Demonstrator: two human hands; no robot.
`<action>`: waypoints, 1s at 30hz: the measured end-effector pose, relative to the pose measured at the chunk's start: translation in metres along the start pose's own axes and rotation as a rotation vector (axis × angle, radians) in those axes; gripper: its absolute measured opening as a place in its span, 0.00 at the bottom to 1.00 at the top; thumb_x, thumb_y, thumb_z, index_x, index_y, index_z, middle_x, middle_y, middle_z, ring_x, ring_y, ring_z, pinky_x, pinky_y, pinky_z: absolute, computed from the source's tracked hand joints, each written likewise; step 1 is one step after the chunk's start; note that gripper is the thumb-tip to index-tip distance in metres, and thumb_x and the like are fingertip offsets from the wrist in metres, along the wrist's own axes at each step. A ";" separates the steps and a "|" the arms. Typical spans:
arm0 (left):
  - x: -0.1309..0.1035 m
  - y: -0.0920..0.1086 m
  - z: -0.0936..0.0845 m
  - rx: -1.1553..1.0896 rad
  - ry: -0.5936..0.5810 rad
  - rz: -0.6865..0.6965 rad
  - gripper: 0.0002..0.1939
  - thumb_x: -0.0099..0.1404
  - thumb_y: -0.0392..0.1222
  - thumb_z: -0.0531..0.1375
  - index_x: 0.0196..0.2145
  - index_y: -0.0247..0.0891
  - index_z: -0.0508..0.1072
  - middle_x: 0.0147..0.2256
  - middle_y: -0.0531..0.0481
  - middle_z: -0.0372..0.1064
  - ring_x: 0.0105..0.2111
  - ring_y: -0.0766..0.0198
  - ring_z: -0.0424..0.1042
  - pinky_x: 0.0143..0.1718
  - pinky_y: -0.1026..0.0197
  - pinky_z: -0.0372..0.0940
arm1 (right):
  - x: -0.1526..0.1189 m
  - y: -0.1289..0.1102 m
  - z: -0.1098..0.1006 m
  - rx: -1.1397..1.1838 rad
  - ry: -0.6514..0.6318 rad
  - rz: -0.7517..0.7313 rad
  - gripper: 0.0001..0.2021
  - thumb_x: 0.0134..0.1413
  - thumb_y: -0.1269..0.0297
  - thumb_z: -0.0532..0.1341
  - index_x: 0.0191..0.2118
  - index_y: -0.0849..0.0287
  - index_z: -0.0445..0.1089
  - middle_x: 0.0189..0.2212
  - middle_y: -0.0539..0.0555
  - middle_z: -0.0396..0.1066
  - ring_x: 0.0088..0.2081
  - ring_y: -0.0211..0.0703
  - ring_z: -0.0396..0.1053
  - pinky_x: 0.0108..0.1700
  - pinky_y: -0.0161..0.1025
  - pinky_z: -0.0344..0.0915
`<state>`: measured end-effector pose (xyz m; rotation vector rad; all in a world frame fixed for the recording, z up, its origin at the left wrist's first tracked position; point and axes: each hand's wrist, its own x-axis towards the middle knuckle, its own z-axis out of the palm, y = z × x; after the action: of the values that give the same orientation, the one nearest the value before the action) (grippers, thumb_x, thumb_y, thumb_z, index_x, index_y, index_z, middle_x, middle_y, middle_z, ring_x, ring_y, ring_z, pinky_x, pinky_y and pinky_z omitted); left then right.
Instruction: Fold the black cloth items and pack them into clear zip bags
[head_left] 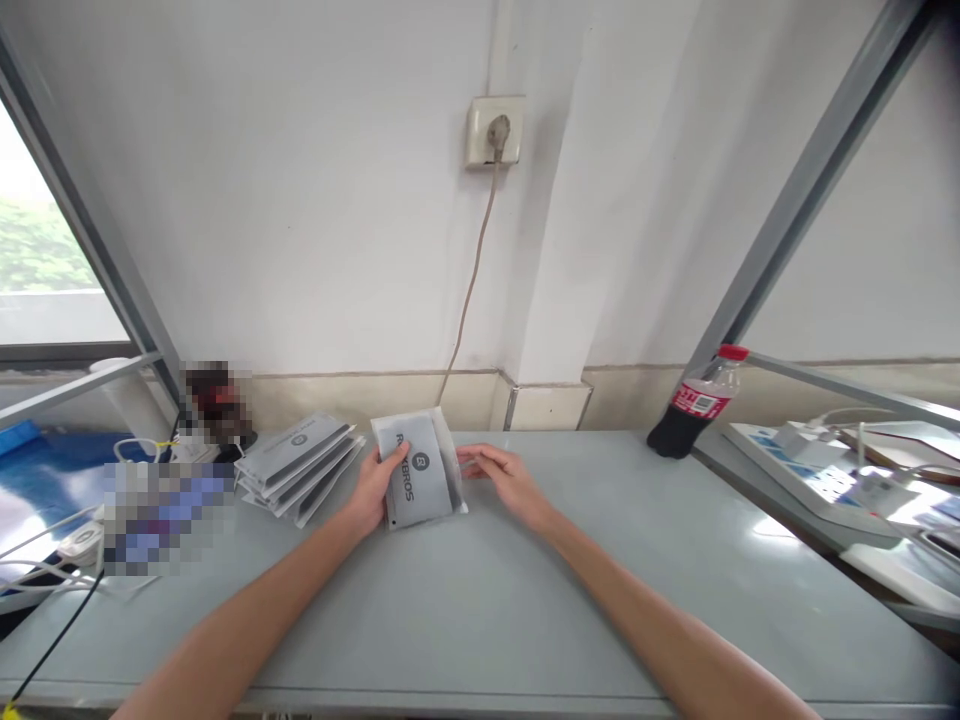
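"Pale wall [337,200] behind, grey table [480,620] in front. What are the fingers doing?"

"On the left hand [373,488], they're closed around a grey packet [421,490]: thumb across its printed face, the others behind it."

"And the right hand [506,477]?"

"Its fingers are bent, with the tips at the packet's right edge. I can't tell whether they pinch the clear sleeve or only meet it."

"So where exactly is the packet?"

"Between the two hands, over the middle of the table towards the back. It has a round logo and dark lettering ending in BROS, and the clear sleeve reaches past the grey part at the top and right."

"What lies around it?"

"Just left of the left hand, a fanned pile of similar packets [296,455] on the table. Well off to the right, near a metal post [817,185], is a bottle [697,405] with a red cap, a red label and dark liquid inside."

"Further out?"

"A plug sits in the wall socket [495,132], its cable [472,275] running down behind the table. White chargers [806,442] lie at the far right, a window [45,240] shows at the far left, and the things below that are partly blurred out."
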<state>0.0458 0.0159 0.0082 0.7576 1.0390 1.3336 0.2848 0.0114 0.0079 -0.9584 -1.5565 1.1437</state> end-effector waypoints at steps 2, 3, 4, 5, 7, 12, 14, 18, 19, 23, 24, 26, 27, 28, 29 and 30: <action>0.001 0.001 0.000 -0.069 0.011 -0.015 0.23 0.59 0.49 0.75 0.48 0.38 0.76 0.44 0.41 0.81 0.37 0.54 0.82 0.38 0.55 0.77 | -0.003 -0.003 0.000 -0.024 -0.049 -0.004 0.24 0.66 0.40 0.58 0.52 0.52 0.78 0.51 0.58 0.78 0.50 0.53 0.76 0.59 0.55 0.69; 0.000 0.001 0.001 -0.096 0.005 -0.022 0.22 0.61 0.48 0.74 0.49 0.38 0.76 0.45 0.42 0.81 0.38 0.54 0.82 0.39 0.54 0.77 | -0.006 -0.005 0.002 -0.036 -0.082 -0.007 0.24 0.65 0.40 0.59 0.54 0.52 0.76 0.54 0.58 0.76 0.54 0.54 0.74 0.59 0.53 0.69; -0.001 0.001 0.001 -0.116 -0.005 -0.029 0.22 0.62 0.48 0.73 0.50 0.39 0.75 0.46 0.42 0.81 0.40 0.53 0.82 0.41 0.54 0.77 | -0.008 -0.007 0.004 -0.047 -0.108 -0.004 0.25 0.63 0.40 0.62 0.56 0.52 0.75 0.57 0.58 0.73 0.56 0.54 0.72 0.59 0.52 0.69; -0.002 0.001 0.002 -0.130 -0.018 -0.037 0.21 0.63 0.48 0.72 0.51 0.39 0.75 0.47 0.41 0.81 0.42 0.52 0.82 0.43 0.53 0.77 | -0.010 -0.009 0.006 -0.055 -0.126 0.008 0.26 0.61 0.41 0.64 0.57 0.51 0.73 0.60 0.59 0.71 0.58 0.54 0.71 0.58 0.52 0.70; -0.006 0.001 0.004 -0.141 -0.047 -0.047 0.20 0.66 0.49 0.69 0.51 0.40 0.75 0.49 0.41 0.80 0.46 0.51 0.81 0.46 0.51 0.77 | -0.013 -0.009 0.010 -0.053 -0.148 0.045 0.29 0.58 0.43 0.69 0.59 0.50 0.69 0.60 0.59 0.70 0.57 0.54 0.71 0.56 0.51 0.71; -0.009 0.003 0.005 -0.107 -0.149 -0.032 0.20 0.66 0.53 0.68 0.51 0.42 0.75 0.52 0.43 0.79 0.52 0.49 0.78 0.51 0.50 0.74 | -0.007 -0.003 0.005 0.000 -0.073 0.080 0.25 0.57 0.42 0.68 0.52 0.53 0.71 0.47 0.55 0.75 0.41 0.47 0.73 0.42 0.44 0.69; -0.007 0.003 0.003 -0.076 -0.175 -0.003 0.20 0.63 0.52 0.70 0.49 0.41 0.77 0.51 0.43 0.79 0.52 0.49 0.77 0.50 0.51 0.74 | -0.002 0.001 -0.001 -0.017 0.045 0.072 0.22 0.57 0.41 0.66 0.46 0.53 0.72 0.41 0.53 0.75 0.37 0.45 0.70 0.38 0.41 0.66; -0.001 0.003 -0.002 0.056 -0.148 0.122 0.19 0.58 0.51 0.73 0.39 0.34 0.79 0.44 0.39 0.80 0.46 0.50 0.78 0.47 0.52 0.73 | 0.009 0.006 -0.017 -0.155 0.328 -0.081 0.19 0.61 0.41 0.61 0.40 0.53 0.72 0.37 0.53 0.74 0.37 0.48 0.67 0.42 0.44 0.64; -0.001 0.004 -0.002 0.092 -0.161 0.134 0.20 0.58 0.52 0.73 0.39 0.34 0.79 0.42 0.39 0.80 0.44 0.51 0.78 0.46 0.52 0.74 | 0.010 0.006 -0.020 -0.206 0.383 -0.123 0.19 0.62 0.42 0.60 0.41 0.53 0.72 0.37 0.54 0.74 0.38 0.49 0.67 0.43 0.45 0.65; -0.006 0.008 -0.003 0.231 -0.271 0.118 0.28 0.60 0.58 0.72 0.51 0.37 0.78 0.42 0.41 0.81 0.38 0.53 0.80 0.43 0.52 0.75 | 0.006 0.000 -0.025 -0.376 0.484 -0.253 0.15 0.70 0.49 0.53 0.44 0.53 0.71 0.40 0.55 0.73 0.42 0.52 0.69 0.50 0.49 0.66; -0.008 0.008 -0.002 0.277 -0.294 0.133 0.28 0.60 0.58 0.72 0.52 0.38 0.77 0.42 0.42 0.81 0.39 0.53 0.80 0.42 0.52 0.75 | 0.003 -0.003 -0.023 -0.421 0.484 -0.297 0.15 0.71 0.51 0.52 0.45 0.53 0.71 0.41 0.56 0.72 0.44 0.52 0.69 0.51 0.50 0.66; -0.012 0.008 0.000 0.356 -0.347 0.198 0.27 0.59 0.56 0.73 0.50 0.39 0.77 0.41 0.43 0.82 0.40 0.52 0.80 0.43 0.53 0.74 | -0.003 -0.007 -0.019 -0.504 0.467 -0.385 0.15 0.73 0.53 0.50 0.46 0.51 0.72 0.44 0.58 0.70 0.48 0.54 0.69 0.54 0.52 0.66; -0.014 0.007 0.001 0.374 -0.369 0.232 0.26 0.58 0.55 0.74 0.49 0.38 0.77 0.40 0.43 0.82 0.40 0.52 0.81 0.44 0.53 0.74 | -0.006 -0.008 -0.017 -0.526 0.461 -0.423 0.15 0.73 0.53 0.50 0.48 0.50 0.72 0.47 0.59 0.69 0.50 0.55 0.69 0.55 0.53 0.66; -0.015 0.005 0.003 0.378 -0.388 0.262 0.26 0.57 0.54 0.75 0.48 0.38 0.77 0.40 0.43 0.82 0.40 0.52 0.80 0.44 0.54 0.73 | -0.008 -0.009 -0.015 -0.528 0.460 -0.453 0.14 0.73 0.54 0.51 0.51 0.50 0.71 0.50 0.60 0.68 0.51 0.55 0.69 0.56 0.53 0.66; -0.016 0.003 0.004 0.368 -0.401 0.288 0.26 0.58 0.54 0.75 0.48 0.38 0.77 0.41 0.43 0.81 0.41 0.52 0.80 0.45 0.54 0.73 | -0.010 -0.010 -0.012 -0.508 0.466 -0.474 0.14 0.72 0.53 0.53 0.54 0.50 0.70 0.53 0.61 0.66 0.51 0.55 0.70 0.56 0.54 0.67; -0.017 0.000 0.006 0.350 -0.401 0.312 0.26 0.59 0.53 0.74 0.49 0.38 0.76 0.42 0.43 0.81 0.42 0.52 0.80 0.46 0.54 0.73 | -0.010 -0.010 -0.010 -0.468 0.482 -0.484 0.16 0.70 0.52 0.57 0.58 0.49 0.67 0.57 0.62 0.64 0.50 0.54 0.70 0.56 0.54 0.68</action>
<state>0.0518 -0.0002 0.0136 1.4347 0.8585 1.1977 0.2967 0.0014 0.0164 -0.9863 -1.5516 0.1860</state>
